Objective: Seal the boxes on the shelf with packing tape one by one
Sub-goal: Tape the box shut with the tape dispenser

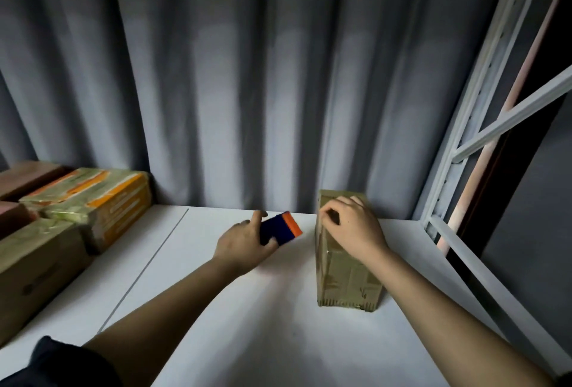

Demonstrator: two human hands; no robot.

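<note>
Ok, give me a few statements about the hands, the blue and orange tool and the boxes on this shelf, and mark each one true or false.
1. The left hand grips a blue and orange tool. True.
2. The right hand rests on top of the taped box. True.
3. The taped box lies open with its flaps up. False: it is closed and covered in tape.
4. Other boxes are stacked at the shelf's right end. False: they sit at the left end.
5. A grey curtain hangs behind the shelf. True.
</note>
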